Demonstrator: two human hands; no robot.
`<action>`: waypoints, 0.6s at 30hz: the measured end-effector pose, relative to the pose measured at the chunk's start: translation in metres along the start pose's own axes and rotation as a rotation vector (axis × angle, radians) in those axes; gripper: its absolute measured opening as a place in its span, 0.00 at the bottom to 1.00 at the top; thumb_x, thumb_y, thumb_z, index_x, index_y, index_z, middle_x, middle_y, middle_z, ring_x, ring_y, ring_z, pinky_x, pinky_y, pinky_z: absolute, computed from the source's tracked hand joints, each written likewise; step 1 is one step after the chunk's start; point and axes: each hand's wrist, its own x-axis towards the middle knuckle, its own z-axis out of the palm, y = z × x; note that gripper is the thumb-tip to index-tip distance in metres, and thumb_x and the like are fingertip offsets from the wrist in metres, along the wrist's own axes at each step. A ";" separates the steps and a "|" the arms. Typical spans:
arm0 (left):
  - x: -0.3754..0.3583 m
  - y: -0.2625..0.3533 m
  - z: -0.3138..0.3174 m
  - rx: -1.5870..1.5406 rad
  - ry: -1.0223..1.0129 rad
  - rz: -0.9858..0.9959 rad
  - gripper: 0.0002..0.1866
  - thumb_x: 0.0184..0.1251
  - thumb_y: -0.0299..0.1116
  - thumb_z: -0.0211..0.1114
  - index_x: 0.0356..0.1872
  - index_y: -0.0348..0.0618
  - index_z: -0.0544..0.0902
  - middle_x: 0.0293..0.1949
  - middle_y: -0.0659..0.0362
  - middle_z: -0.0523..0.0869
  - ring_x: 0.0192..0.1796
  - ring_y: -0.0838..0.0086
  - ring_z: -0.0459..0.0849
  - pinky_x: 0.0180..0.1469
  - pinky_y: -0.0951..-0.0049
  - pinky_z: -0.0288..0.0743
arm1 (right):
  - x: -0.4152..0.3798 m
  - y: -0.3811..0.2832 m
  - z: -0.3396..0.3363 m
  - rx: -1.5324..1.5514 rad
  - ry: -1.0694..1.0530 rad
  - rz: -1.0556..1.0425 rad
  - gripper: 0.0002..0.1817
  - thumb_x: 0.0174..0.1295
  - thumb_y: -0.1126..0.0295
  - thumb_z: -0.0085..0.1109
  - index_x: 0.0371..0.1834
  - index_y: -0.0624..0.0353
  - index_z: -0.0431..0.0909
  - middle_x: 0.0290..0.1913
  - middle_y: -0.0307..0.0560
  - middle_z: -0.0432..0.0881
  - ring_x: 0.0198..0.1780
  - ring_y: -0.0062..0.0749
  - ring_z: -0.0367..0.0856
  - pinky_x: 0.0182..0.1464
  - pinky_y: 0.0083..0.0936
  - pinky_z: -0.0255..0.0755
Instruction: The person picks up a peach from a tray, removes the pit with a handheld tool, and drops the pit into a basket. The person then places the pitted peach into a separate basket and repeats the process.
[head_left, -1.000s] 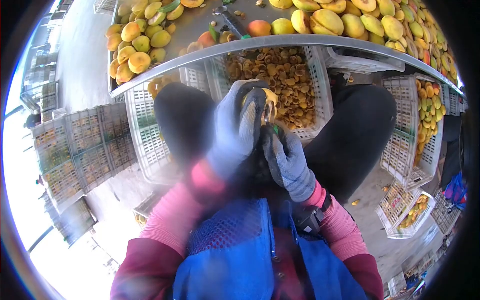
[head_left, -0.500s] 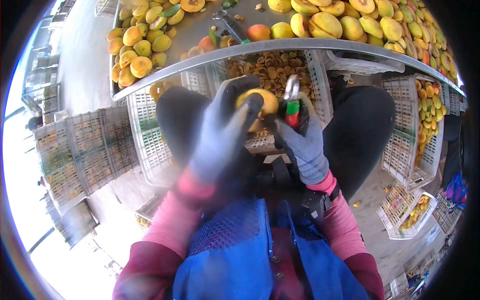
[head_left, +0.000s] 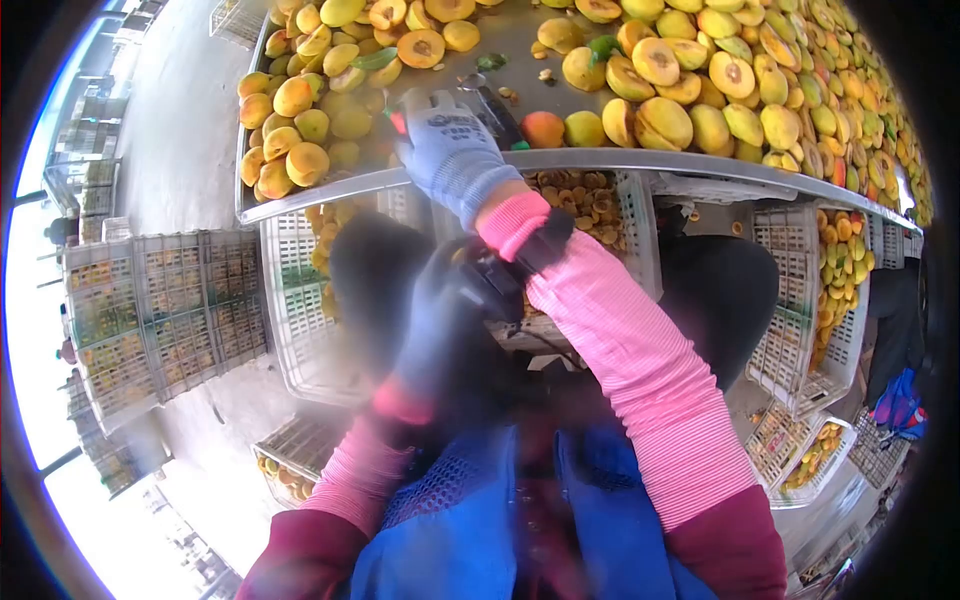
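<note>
My right hand (head_left: 445, 140), in a grey-blue glove, reaches over the metal table (head_left: 340, 193) beside the peaches (head_left: 305, 160) at the left. A bit of red (head_left: 398, 122) shows at its thumb side, apparently the handle of the tool with a red and green grip; the tool's metal end is hidden. My left hand (head_left: 430, 310) is blurred over my lap, partly behind my right wrist. Its dark fingertips are smeared, and whatever they hold cannot be made out. A second dark tool (head_left: 492, 112) lies on the table, right next to my right hand.
Halved peaches (head_left: 655, 62) pile up along the table's right. Under the table edge, a crate (head_left: 640, 235) holds brown pieces. More crates stand at the left (head_left: 285, 300) and right (head_left: 780, 300). Crates are stacked further left (head_left: 170, 310).
My right hand has moved from above my lap up and left over the table. My left hand has dropped lower; the peach seen in it is no longer visible. The view has shifted slightly.
</note>
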 end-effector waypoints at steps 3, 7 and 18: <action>0.011 -0.014 -0.027 0.750 -0.046 0.507 0.22 0.54 0.21 0.60 0.54 0.34 0.72 0.42 0.49 0.78 0.37 0.66 0.81 0.37 0.72 0.77 | 0.016 0.000 -0.003 -0.058 0.009 -0.043 0.19 0.54 0.61 0.58 0.44 0.60 0.70 0.41 0.56 0.77 0.46 0.48 0.78 0.46 0.40 0.73; 0.005 0.003 -0.021 0.723 0.103 0.299 0.16 0.68 0.36 0.53 0.49 0.36 0.77 0.39 0.59 0.81 0.43 0.77 0.78 0.47 0.77 0.72 | 0.013 0.022 -0.042 -0.481 0.069 0.065 0.19 0.54 0.55 0.59 0.41 0.57 0.75 0.41 0.51 0.79 0.46 0.42 0.80 0.45 0.38 0.74; 0.003 0.017 -0.001 0.517 0.294 0.442 0.21 0.74 0.43 0.46 0.47 0.34 0.78 0.41 0.56 0.82 0.41 0.75 0.80 0.49 0.75 0.72 | -0.034 0.027 -0.069 0.245 0.074 0.260 0.18 0.54 0.63 0.57 0.44 0.62 0.73 0.38 0.55 0.81 0.40 0.49 0.81 0.42 0.36 0.74</action>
